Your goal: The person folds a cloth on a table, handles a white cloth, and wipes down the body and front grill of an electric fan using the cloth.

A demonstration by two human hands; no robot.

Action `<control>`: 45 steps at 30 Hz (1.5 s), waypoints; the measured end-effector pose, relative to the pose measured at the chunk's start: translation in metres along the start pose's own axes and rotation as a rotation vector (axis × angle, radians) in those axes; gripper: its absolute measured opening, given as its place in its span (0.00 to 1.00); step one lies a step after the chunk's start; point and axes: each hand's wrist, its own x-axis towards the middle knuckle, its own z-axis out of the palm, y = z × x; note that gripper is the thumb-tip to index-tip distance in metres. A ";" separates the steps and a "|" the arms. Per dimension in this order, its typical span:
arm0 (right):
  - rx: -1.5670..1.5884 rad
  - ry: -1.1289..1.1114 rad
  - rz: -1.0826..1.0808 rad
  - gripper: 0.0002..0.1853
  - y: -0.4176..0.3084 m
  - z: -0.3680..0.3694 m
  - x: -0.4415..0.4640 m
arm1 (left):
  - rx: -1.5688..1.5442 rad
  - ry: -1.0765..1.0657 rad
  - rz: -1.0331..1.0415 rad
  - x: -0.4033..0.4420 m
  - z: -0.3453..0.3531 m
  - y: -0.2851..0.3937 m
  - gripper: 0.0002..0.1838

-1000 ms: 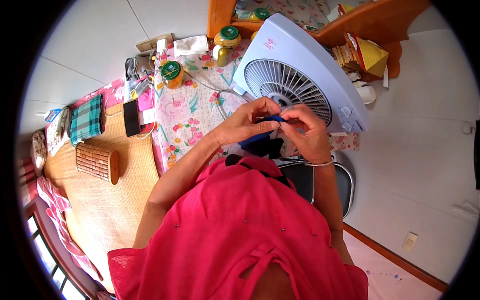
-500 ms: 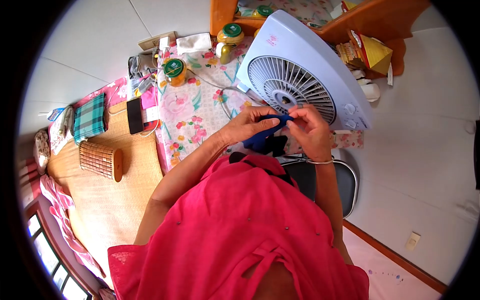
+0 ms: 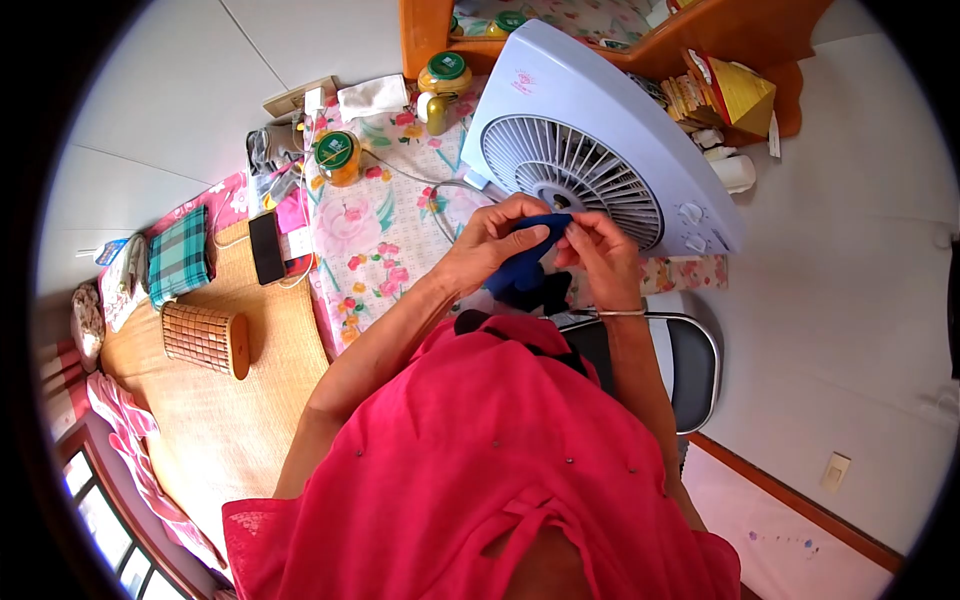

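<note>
Dark blue cloth (image 3: 519, 272) is held between my two hands in front of the fan; its exact kind cannot be made out. My left hand (image 3: 490, 243) is closed on it, thumb on top. The fingertips of my right hand (image 3: 606, 258), which has a bangle at the wrist, pinch the cloth's upper right edge. A black piece of fabric (image 3: 550, 293) hangs just below the blue cloth. Just beyond my fingers stands a pale blue box fan (image 3: 640, 150), tilted in view, with a round grille and knobs.
A floral-covered table (image 3: 350, 215) bears green-lidded jars (image 3: 338, 158) and a cable. To the left, a woven mat (image 3: 270, 320) carries a phone (image 3: 267, 248), a slatted bamboo pillow (image 3: 205, 338) and folded plaid cloth (image 3: 180, 255). A dark chair (image 3: 692, 375) is at my right.
Both hands and the blue cloth have shifted slightly, and my right hand has turned, its fingers now more drawn together at the cloth's edge. The whole view has moved a little.
</note>
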 end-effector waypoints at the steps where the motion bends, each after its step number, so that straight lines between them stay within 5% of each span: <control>1: -0.008 -0.009 -0.004 0.07 0.000 -0.001 0.000 | -0.002 0.019 0.055 0.001 0.003 -0.001 0.06; 6: -0.140 -0.011 -0.039 0.06 -0.008 0.000 0.000 | -0.116 -0.035 0.023 0.008 0.010 0.011 0.05; 9: -0.487 0.063 -0.173 0.05 -0.039 0.006 -0.013 | -0.058 0.003 0.053 0.015 0.007 0.011 0.06; 11: -0.748 0.204 -0.520 0.04 -0.062 -0.005 -0.016 | 0.007 0.049 0.073 0.020 0.005 0.012 0.07; 15: -0.967 0.613 -0.849 0.07 -0.111 -0.042 -0.001 | 0.106 0.110 0.091 0.028 0.008 0.019 0.10; 20: -1.189 0.440 -0.699 0.15 -0.128 -0.061 0.029 | 0.487 0.196 0.460 0.047 0.013 0.009 0.10; 27: -1.141 0.260 -0.396 0.22 -0.123 -0.065 0.045 | 0.753 0.392 0.497 0.055 0.036 0.024 0.09; 45: -1.228 0.292 -0.444 0.23 -0.114 -0.070 0.047 | 0.878 0.550 0.486 0.069 0.043 0.014 0.11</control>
